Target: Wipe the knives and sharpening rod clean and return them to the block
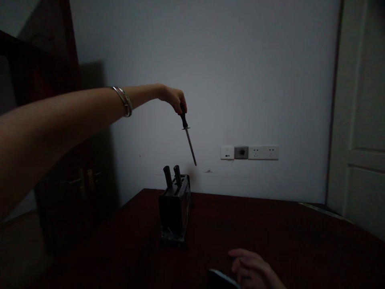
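Observation:
My left hand (173, 98) is raised above the table, fingers closed round the black handle of a sharpening steel (189, 140) that hangs point down, slightly tilted. Its tip hovers just above and right of a dark knife block (174, 210), which stands on the dark wooden table (270, 233) with two black knife handles (172, 176) sticking up from it. Silver bracelets (124, 101) circle my left wrist. My right hand (251, 269) rests low at the near table edge, fingers curled beside a dark flat object (221, 279) that I cannot identify.
A pale wall stands behind the table with a row of sockets (249, 153). A dark wooden cabinet (54, 160) fills the left side. A white door (359, 120) is at the right. The room is dim.

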Demonstrator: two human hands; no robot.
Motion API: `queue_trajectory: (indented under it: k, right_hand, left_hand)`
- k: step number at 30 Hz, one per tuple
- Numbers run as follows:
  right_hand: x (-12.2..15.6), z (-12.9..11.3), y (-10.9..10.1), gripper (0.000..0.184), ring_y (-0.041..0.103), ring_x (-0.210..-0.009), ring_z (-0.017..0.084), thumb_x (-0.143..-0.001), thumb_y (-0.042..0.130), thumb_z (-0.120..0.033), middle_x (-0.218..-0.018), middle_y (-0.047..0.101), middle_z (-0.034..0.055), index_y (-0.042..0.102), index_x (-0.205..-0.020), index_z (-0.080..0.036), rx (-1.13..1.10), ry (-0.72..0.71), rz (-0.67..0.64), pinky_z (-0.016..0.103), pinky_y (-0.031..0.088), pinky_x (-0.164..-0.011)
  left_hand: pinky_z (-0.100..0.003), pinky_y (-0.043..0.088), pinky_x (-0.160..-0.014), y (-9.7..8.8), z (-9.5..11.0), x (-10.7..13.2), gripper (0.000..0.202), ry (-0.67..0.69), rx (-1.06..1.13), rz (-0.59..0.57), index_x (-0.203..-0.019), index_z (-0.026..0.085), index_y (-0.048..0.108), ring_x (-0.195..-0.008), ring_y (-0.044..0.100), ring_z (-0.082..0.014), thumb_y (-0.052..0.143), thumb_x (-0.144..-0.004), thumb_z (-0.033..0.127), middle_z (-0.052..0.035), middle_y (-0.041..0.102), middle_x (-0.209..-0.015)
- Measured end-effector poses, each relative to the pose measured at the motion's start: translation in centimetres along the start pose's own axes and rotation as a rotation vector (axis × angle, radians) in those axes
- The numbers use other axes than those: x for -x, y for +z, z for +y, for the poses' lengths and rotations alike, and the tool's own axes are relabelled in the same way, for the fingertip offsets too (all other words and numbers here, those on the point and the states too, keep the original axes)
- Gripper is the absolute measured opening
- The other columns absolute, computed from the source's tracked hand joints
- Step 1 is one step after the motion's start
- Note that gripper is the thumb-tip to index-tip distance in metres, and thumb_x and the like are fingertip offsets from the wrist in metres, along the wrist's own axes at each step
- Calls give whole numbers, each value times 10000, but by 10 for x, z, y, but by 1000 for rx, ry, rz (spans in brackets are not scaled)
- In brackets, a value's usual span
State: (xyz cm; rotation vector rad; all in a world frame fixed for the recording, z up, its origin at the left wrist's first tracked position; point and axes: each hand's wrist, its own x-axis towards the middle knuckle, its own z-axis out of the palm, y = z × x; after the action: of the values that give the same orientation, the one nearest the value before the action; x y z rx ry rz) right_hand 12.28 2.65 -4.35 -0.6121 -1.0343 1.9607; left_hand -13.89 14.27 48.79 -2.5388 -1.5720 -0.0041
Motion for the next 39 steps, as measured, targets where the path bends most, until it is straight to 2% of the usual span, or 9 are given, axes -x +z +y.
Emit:
queue_trajectory:
  k: [7,11,14,18,23,27,30,35,39]
  right_hand:
    - [-13,-38,35,308,587,-579,160,-660,647,-314,-697,655,77,662,-900,-122,120,-106,-77,275,408,-519]
    - [-14,-62,60,287,588,-584,154,-665,645,-291,-703,664,82,662,-893,-119,151,-180,-75,268,418,-527]
    - [-12,-77,72,288,592,-623,162,-667,644,-268,-740,674,81,663,-915,-123,122,-248,-43,279,424,-556]
    - [-8,-95,81,297,603,-734,193,-702,622,-247,-859,687,109,656,-971,-124,109,-341,9,317,430,-636]
    - [-7,-109,95,348,593,-897,236,-728,608,-253,-1061,653,137,618,-1055,-132,41,-426,-13,361,424,-739]
    - [-8,-108,103,361,572,-996,259,-733,604,-276,-1129,627,138,598,-1062,-129,-111,-442,-55,412,384,-875]
    - [-12,-103,103,333,559,-1039,258,-733,598,-289,-1143,618,136,602,-1024,-126,-227,-430,-62,416,351,-939]
    - [-23,-95,97,221,556,-1049,205,-754,584,-292,-1073,644,103,613,-921,-150,-330,-397,-1,351,358,-964]
    - [-31,-93,93,150,597,-943,171,-785,565,-300,-914,682,59,614,-846,-172,-349,-344,38,303,419,-887]
  left_hand:
    - [-317,376,-802,27,47,1,400,175,-9,195,-984,150,680,-847,559,-206,648,-590,212,-9,659,-785]
    - [-287,397,-740,48,74,14,358,297,-30,353,-991,124,668,-779,573,-176,615,-645,198,-38,662,-834]
    - [-287,402,-728,71,87,29,335,353,-28,514,-1012,94,649,-790,574,-176,571,-697,175,-80,658,-902]
    - [-290,416,-781,118,100,53,311,342,83,708,-1047,103,618,-871,574,-177,517,-755,141,-94,644,-980]
    - [-292,462,-820,200,126,81,259,344,218,1006,-1007,156,601,-907,582,-161,513,-772,93,-77,638,-968]
    - [-327,478,-867,266,150,92,296,296,230,1128,-1078,158,559,-986,559,-185,461,-811,76,-115,608,-1033]
    - [-364,491,-873,307,163,95,394,264,217,1159,-1167,182,506,-1014,550,-210,414,-808,45,-127,594,-1062]
    - [-411,531,-820,349,174,96,609,267,90,1208,-1351,257,309,-984,588,-242,355,-789,29,-138,603,-1074]
    - [-404,537,-831,370,179,97,644,289,26,1206,-1387,224,260,-999,598,-244,321,-780,17,-150,617,-1082]
